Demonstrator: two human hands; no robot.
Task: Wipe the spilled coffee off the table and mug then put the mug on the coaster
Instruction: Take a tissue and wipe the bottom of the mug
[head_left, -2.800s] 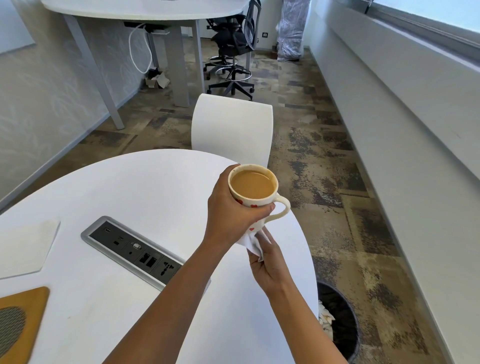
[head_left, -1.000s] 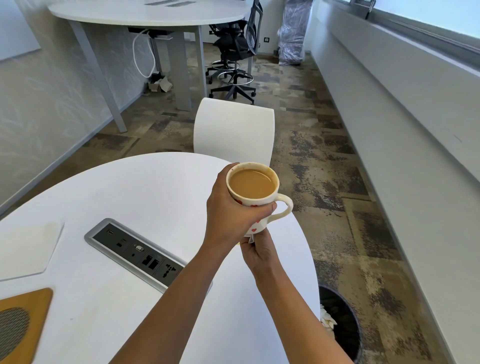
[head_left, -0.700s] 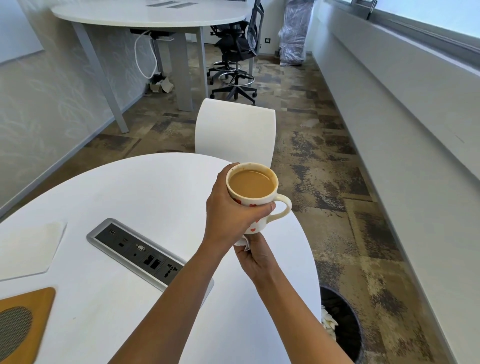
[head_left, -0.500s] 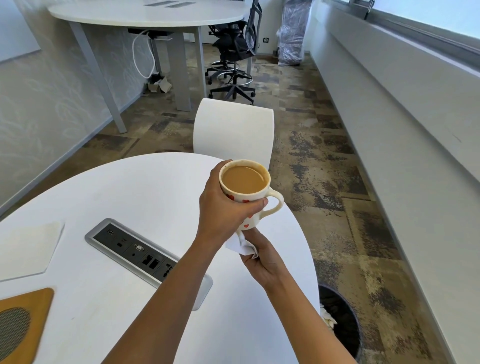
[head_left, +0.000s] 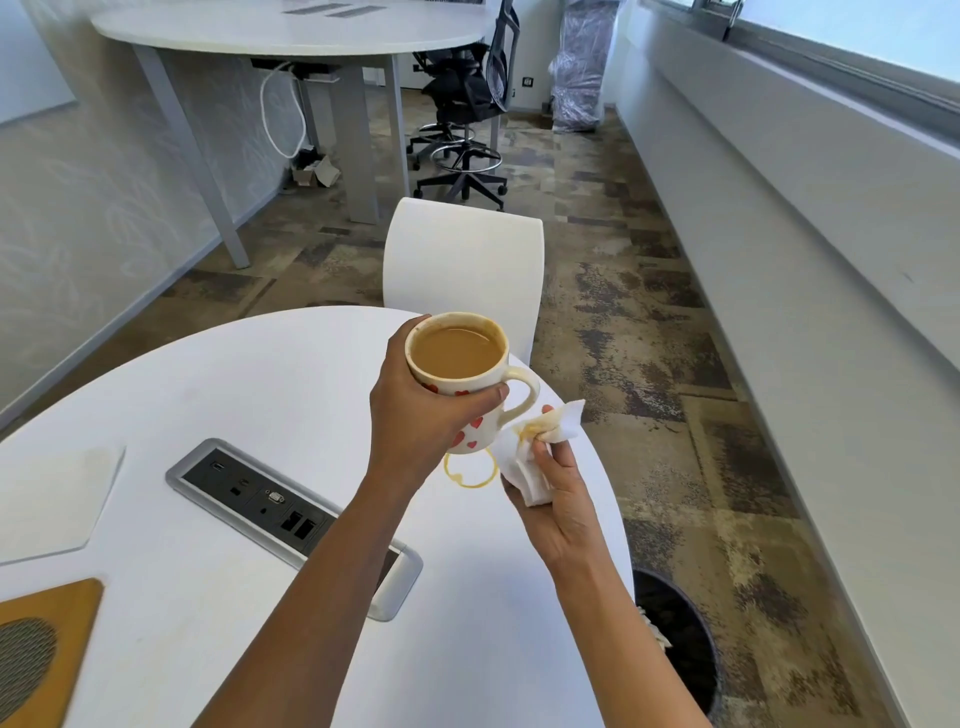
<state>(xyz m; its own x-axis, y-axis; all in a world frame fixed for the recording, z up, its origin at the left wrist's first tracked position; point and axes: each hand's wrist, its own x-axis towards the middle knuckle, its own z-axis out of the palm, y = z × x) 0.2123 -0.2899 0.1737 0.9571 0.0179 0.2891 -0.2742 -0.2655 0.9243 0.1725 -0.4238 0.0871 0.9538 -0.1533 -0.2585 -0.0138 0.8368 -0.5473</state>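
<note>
Stained tissue (head_left: 540, 441) has left the mug (head_left: 470, 387), baring a coffee ring (head_left: 470, 475).

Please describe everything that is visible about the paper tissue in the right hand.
The white crumpled paper tissue is soft and folded into a loose wad. Its upper part carries a yellow-brown coffee stain, and one clean corner sticks out to the right. The right hand pinches it between thumb and fingers, in the air beside the cream mug with red hearts, close to the handle but apart from it, above the round white table.
</note>
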